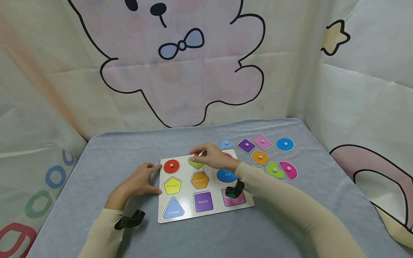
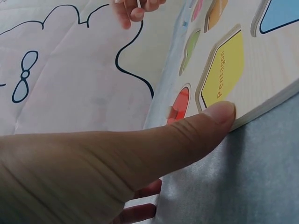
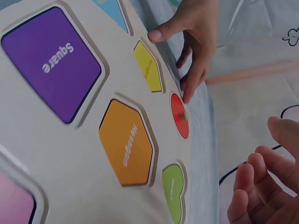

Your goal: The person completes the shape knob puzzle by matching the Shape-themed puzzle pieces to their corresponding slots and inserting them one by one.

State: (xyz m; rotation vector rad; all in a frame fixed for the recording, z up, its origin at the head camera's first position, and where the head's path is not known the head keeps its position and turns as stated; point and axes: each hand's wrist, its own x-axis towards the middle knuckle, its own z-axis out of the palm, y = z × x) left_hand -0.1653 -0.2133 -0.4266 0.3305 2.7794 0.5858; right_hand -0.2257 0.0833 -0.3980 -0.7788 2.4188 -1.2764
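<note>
A white wooden shape puzzle board [image 1: 186,190] lies on the table, with coloured, labelled recesses. Its top-left recess holds a red circle piece [image 1: 167,167] with a small knob. My left hand [image 1: 138,182] rests against the board's left edge; its thumb [image 2: 177,140] touches the edge beside the yellow pentagon recess [image 2: 226,65]. Above the green heart recess [image 3: 173,191] hovers my right hand [image 1: 213,156], its fingers loosely bent and nothing visible between them. The right forearm covers part of the board's right side.
Loose knobbed pieces lie behind and right of the board: a blue triangle [image 1: 226,144], purple square [image 1: 243,147], pink piece [image 1: 265,144], blue oval [image 1: 281,146], orange hexagon [image 1: 256,160], green heart [image 1: 272,168] and magenta piece [image 1: 292,173]. A yellow piece is mostly hidden behind the right forearm.
</note>
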